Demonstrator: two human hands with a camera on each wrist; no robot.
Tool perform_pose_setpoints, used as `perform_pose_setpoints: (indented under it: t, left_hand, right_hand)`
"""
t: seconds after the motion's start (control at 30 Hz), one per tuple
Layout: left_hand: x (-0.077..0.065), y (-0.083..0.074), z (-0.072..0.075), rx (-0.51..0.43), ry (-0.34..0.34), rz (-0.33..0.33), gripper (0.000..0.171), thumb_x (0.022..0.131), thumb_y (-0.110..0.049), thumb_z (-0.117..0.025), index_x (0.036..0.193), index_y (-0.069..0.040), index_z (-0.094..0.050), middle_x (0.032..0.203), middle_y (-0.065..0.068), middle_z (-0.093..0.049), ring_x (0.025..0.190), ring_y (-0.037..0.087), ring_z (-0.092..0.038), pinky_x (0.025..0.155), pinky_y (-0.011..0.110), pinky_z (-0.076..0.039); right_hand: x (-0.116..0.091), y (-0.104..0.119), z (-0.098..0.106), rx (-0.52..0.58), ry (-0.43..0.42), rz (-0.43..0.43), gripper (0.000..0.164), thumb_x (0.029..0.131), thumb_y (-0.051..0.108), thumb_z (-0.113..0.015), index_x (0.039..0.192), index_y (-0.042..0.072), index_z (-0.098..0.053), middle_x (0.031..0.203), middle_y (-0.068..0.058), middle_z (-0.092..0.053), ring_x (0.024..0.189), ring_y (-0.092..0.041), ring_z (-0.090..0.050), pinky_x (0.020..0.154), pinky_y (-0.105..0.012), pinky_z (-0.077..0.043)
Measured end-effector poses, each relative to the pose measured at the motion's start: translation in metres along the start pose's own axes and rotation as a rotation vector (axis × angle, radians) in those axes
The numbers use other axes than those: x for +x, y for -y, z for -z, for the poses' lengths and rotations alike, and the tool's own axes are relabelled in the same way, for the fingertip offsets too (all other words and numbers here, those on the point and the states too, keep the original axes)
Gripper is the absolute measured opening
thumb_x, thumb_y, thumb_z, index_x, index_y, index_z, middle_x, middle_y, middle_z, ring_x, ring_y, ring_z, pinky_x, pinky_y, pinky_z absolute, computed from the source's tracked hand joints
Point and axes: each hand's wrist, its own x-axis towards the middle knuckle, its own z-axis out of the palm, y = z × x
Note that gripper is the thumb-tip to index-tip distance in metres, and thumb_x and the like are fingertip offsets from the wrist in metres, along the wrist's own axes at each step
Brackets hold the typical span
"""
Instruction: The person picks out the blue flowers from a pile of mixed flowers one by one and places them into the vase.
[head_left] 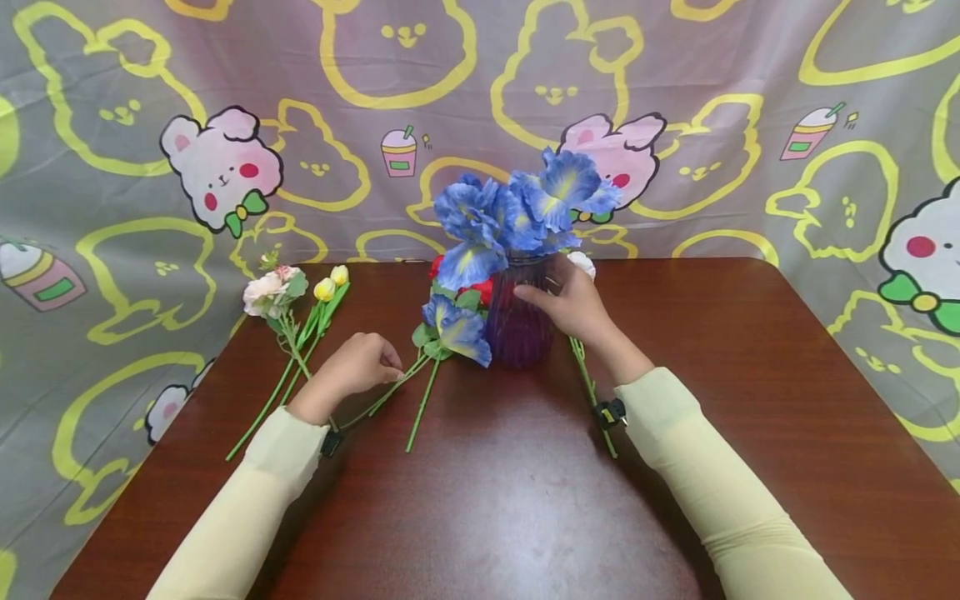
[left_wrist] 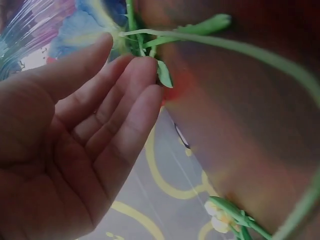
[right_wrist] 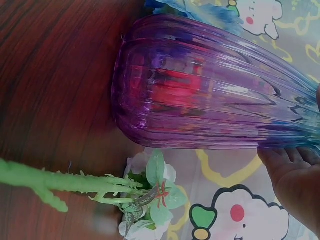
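Observation:
My right hand [head_left: 573, 300] grips the upper part of a ribbed purple-and-blue vase [right_wrist: 185, 85], which stands on the table. Large blue iris blooms [head_left: 517, 204] spread over the vase's mouth. Left of the vase, a single blue iris [head_left: 456, 329] lies with its stem pointing toward the front. My left hand [head_left: 352, 367] hovers by the green stems there, fingers loosely bent. In the left wrist view its thumb and fingers [left_wrist: 142, 107] are apart, with the fingertips right at a stem [left_wrist: 235, 47]. Red flowers [head_left: 476, 292] lie partly hidden behind the iris and vase.
At the left lie a pale pink flower [head_left: 266, 293] and yellow tulips [head_left: 326, 287] with long stems. A white flower [head_left: 582, 264] lies right of the vase, its stem [head_left: 588, 383] passing beneath the right forearm. A cartoon-print cloth [head_left: 450, 83] hangs behind the brown table [head_left: 495, 517].

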Motion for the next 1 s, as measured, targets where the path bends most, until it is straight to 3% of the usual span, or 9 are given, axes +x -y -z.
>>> perform_pose_setpoints:
  t: [0.13,0.43,0.63,1.0]
  left_hand:
    - [-0.005,0.007,-0.003,-0.015,0.034,0.019,0.009,0.083,-0.014,-0.077,0.076,-0.009,-0.075,0.067,-0.003,-0.066,0.061,0.013,-0.054,0.057,0.031,-0.046]
    - [-0.012,0.019,-0.008,-0.027,0.065,-0.012,0.016,0.080,-0.018,-0.081,0.070,-0.012,-0.070,0.064,-0.006,-0.062,0.058,0.012,-0.050,0.056,0.030,-0.044]
    - [-0.013,0.019,-0.011,-0.018,0.069,-0.007,0.019,0.078,-0.017,-0.082,0.066,-0.012,-0.067,0.060,-0.005,-0.058,0.056,0.012,-0.047,0.055,0.029,-0.042]
    - [-0.013,0.016,-0.013,0.007,0.060,0.060,0.021,0.077,-0.011,-0.082,0.063,-0.011,-0.066,0.056,-0.004,-0.056,0.053,0.012,-0.048,0.052,0.028,-0.041]
  right_hand:
    - [0.001,0.000,0.000,0.005,-0.001,0.003,0.052,0.087,0.001,-0.071,0.132,-0.013,-0.046,0.128,-0.029,-0.054,0.123,-0.038,-0.051,0.104,-0.048,-0.039]
    - [0.000,-0.001,-0.001,-0.008,-0.001,0.001,0.052,0.088,0.001,-0.070,0.131,-0.013,-0.046,0.127,-0.029,-0.055,0.122,-0.038,-0.051,0.104,-0.048,-0.039]
    - [0.000,0.000,-0.001,-0.008,-0.005,0.003,0.051,0.088,0.001,-0.070,0.131,-0.013,-0.046,0.127,-0.029,-0.055,0.122,-0.038,-0.051,0.104,-0.048,-0.039]
    - [-0.001,0.000,-0.001,-0.003,-0.012,0.010,0.052,0.088,0.001,-0.070,0.131,-0.013,-0.046,0.128,-0.029,-0.055,0.123,-0.038,-0.051,0.104,-0.047,-0.039]
